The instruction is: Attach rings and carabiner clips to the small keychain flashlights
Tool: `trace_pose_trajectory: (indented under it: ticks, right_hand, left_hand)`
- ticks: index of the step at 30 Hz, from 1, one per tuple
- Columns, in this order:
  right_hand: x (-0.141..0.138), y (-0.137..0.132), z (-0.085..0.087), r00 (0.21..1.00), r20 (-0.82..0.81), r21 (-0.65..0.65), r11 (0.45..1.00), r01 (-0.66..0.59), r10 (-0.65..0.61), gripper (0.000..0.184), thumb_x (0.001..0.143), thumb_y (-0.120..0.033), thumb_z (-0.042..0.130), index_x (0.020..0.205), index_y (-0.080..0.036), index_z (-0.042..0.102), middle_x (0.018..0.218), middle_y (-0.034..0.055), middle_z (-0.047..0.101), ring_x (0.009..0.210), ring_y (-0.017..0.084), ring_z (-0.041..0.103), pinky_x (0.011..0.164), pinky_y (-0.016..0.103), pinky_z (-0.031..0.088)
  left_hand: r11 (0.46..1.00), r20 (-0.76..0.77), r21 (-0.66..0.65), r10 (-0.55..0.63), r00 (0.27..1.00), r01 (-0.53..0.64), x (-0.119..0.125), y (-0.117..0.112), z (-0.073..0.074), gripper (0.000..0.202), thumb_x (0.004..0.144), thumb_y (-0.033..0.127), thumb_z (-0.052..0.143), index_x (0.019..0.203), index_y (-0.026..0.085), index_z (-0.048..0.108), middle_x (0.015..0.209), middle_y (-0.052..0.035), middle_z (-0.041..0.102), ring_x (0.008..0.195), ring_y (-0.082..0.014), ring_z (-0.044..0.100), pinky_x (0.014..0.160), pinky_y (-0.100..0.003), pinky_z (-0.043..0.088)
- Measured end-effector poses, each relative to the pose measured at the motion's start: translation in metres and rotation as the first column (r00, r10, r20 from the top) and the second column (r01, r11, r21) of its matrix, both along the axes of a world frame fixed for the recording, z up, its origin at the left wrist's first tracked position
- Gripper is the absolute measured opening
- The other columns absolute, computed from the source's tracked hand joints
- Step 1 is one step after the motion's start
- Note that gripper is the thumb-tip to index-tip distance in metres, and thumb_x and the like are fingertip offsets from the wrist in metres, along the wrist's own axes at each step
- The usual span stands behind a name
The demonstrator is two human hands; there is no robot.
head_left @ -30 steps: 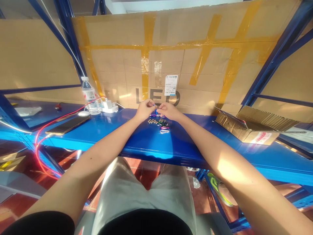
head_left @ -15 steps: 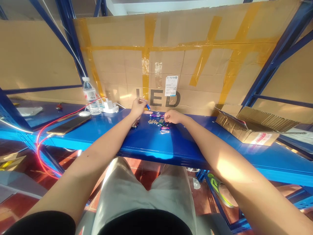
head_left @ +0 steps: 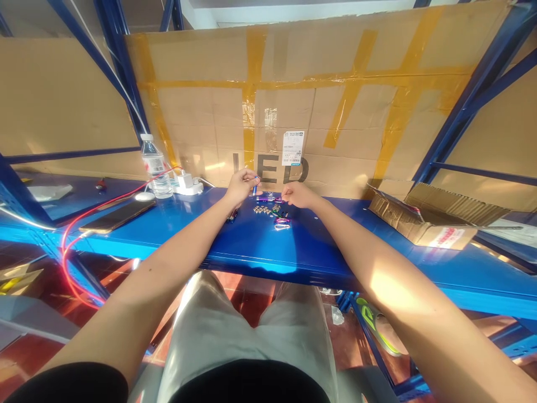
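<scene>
Over the blue shelf top, my left hand [head_left: 240, 188] pinches a small blue metal tube [head_left: 255, 186], held nearly upright. My right hand [head_left: 298, 194] is to its right, with thumb and fingers pressed together; whatever is between them is too small to make out. A purple tube [head_left: 264, 199] lies on the surface between the hands. Just in front of it is a cluster of small silvery metal pieces [head_left: 262, 210]. Coloured carabiner-like clips [head_left: 282, 224] lie nearer to me, below my right hand. Several dark slim pieces [head_left: 232, 215] are partly hidden by my left wrist.
A water bottle [head_left: 154, 168], a white charger on a power strip [head_left: 188, 183] and a phone [head_left: 118, 214] with a red cable [head_left: 69, 238] are on the left. An open cardboard box [head_left: 423, 221] sits on the right. A large taped cardboard sheet [head_left: 201, 123] stands behind.
My left hand has turned the blue tube from slanted to nearly upright and shifted slightly right. My right hand has lifted a little away from the small pieces.
</scene>
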State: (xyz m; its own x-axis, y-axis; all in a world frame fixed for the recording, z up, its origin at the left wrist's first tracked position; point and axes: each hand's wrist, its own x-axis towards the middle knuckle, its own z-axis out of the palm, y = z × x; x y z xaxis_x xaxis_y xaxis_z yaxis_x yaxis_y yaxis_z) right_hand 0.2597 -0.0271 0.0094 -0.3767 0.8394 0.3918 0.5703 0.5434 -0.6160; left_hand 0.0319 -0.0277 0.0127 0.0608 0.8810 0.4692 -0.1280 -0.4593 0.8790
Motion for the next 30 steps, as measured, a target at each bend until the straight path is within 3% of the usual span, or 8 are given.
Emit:
trace_pose_trajectory:
  ticks: [5,10,14,18,24,30]
  right_hand:
    - [-0.011,-0.004,0.004,0.993,-0.114,-0.021,0.999,0.026,-0.028,0.010,0.077,-0.011,0.065,0.074,-0.019,0.060,0.066,0.0024,0.064,0.062,0.017,0.060,0.058,0.028,0.045]
    - [-0.025,-0.016,0.017,0.962,-0.273,-0.042,0.999,0.011,-0.022,0.011,0.084,-0.011,0.062,0.080,-0.020,0.058,0.069,0.0024,0.065,0.059,0.015,0.058,0.052,0.027,0.044]
    - [-0.029,-0.023,0.022,0.955,-0.295,-0.036,0.999,0.020,-0.030,0.012,0.087,-0.011,0.062,0.080,-0.020,0.058,0.069,0.0020,0.066,0.053,0.013,0.053,0.053,0.029,0.045]
    - [-0.030,-0.019,0.018,0.943,-0.333,-0.042,0.999,0.001,-0.015,0.013,0.087,-0.015,0.067,0.081,-0.021,0.057,0.071,0.0028,0.067,0.058,0.015,0.058,0.055,0.030,0.048]
    - [-0.031,-0.015,0.013,0.938,-0.346,-0.051,0.999,-0.018,-0.001,0.013,0.087,-0.015,0.069,0.082,-0.020,0.058,0.078,0.0055,0.070,0.066,0.018,0.065,0.057,0.032,0.055]
    - [-0.030,-0.011,0.010,0.942,-0.335,-0.054,0.998,-0.032,0.012,0.012,0.086,-0.015,0.068,0.082,-0.020,0.059,0.076,0.0051,0.070,0.067,0.019,0.068,0.057,0.032,0.056]
  left_hand:
    - [0.995,-0.082,0.067,-0.062,0.995,0.067,0.001,-0.007,0.001,0.019,0.081,0.020,0.075,0.092,0.018,0.060,0.097,-0.0030,0.065,0.080,-0.0148,0.065,0.063,-0.033,0.066]
    - [0.987,-0.163,0.017,-0.154,0.975,0.158,0.004,-0.006,-0.003,0.018,0.080,0.017,0.072,0.094,0.018,0.061,0.097,-0.0034,0.068,0.082,-0.0153,0.066,0.065,-0.031,0.062]
    - [0.988,-0.293,0.098,-0.087,0.952,0.120,0.006,-0.002,-0.007,0.020,0.080,0.013,0.068,0.098,0.019,0.062,0.085,-0.0022,0.070,0.076,-0.0156,0.067,0.061,-0.025,0.053]
    - [0.970,-0.384,0.212,-0.030,0.923,0.120,0.007,0.000,-0.009,0.030,0.077,0.011,0.069,0.105,0.018,0.063,0.075,0.0003,0.069,0.070,-0.0136,0.062,0.066,-0.026,0.049]
    - [0.957,-0.474,0.282,0.081,0.877,0.064,0.007,0.002,-0.011,0.014,0.079,0.019,0.069,0.093,0.017,0.068,0.075,-0.0004,0.066,0.069,-0.0147,0.058,0.066,-0.029,0.046]
    - [0.947,-0.465,0.299,0.038,0.885,0.116,0.006,0.001,-0.013,0.014,0.081,0.024,0.068,0.094,0.019,0.065,0.066,0.0026,0.059,0.063,-0.0135,0.054,0.064,-0.027,0.044]
